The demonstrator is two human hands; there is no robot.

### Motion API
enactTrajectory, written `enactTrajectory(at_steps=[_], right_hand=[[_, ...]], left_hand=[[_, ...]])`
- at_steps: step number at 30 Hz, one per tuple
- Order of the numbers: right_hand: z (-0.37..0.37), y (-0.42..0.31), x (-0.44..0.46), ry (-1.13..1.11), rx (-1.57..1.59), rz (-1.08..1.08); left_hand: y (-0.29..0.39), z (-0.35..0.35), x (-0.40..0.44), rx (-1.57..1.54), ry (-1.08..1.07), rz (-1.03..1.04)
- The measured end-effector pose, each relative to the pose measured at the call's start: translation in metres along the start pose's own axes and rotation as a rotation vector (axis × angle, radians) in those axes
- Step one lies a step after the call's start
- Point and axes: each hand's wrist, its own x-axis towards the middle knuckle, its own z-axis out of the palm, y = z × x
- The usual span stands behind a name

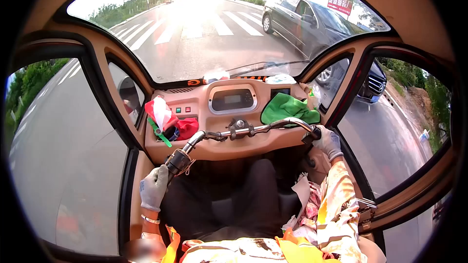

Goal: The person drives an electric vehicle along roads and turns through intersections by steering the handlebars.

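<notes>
Inside a small enclosed vehicle, a chrome handlebar (265, 127) spans the space before me. My left hand (154, 187), in a pale work glove, is closed round its left grip, just below a black switch housing (178, 161). The right grip is held by my right hand (328, 144), gloved too, with the fingers wrapped over it. Behind the bar sits a tan dashboard with a display panel (233, 99). A green cloth (290, 110) lies on the dash near my right hand. Red and white cloth (161, 112) and a green strap (159, 133) fill the left tray.
Beyond the windshield, a road with a zebra crossing (223, 23) stretches ahead. A dark car (304, 22) stands close on the front right. Closed-in door frames flank me, and a bag with pink cloth (310, 208) rests by my right thigh. A red sign (340, 4) stands farther off.
</notes>
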Motion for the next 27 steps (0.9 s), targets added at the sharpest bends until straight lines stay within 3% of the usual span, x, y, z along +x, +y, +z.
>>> enactTrajectory(at_steps=[16,27], right_hand=[[0.006,0.002,0.001,-0.022,-0.006,0.044],[0.011,0.007,-0.003,0.029,0.0,0.005]], left_hand=[[-0.016,0.004,0.006,0.078,0.048,0.084],[0.004,0.001,0.0,0.047,0.025,-0.004]])
